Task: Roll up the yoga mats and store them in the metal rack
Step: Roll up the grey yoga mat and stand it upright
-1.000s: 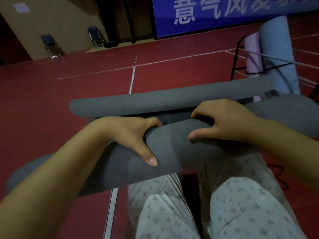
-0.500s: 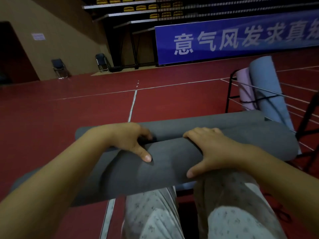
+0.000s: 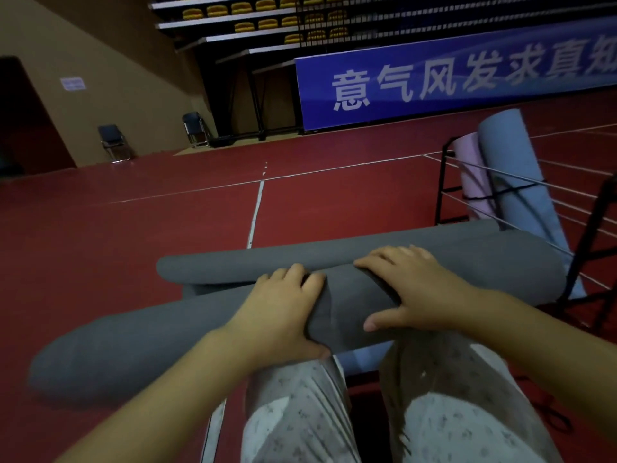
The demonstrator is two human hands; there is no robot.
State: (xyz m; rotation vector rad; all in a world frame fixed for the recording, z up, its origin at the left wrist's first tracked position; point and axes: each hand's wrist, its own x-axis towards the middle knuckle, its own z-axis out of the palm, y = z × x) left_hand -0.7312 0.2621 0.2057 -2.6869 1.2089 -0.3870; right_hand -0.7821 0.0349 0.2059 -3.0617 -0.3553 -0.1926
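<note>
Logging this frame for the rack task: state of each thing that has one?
grey mat: partly rolled, far end curled over, held off the floor
left hand: grips the roll, thumb under
right hand: fingers curled over the roll's top
metal rack: upright on the floor
pink mat: rolled, standing in rack
blue mat: rolled, standing in rack

I see a red floor (image 3: 100,248) crossed by white lines (image 3: 255,208). Far back hangs a blue banner (image 3: 450,78) with white characters, tiered yellow seats (image 3: 253,15) above it. Two folding chairs (image 3: 112,142) stand near the tan wall (image 3: 110,68), which bears a small notice (image 3: 72,83).
</note>
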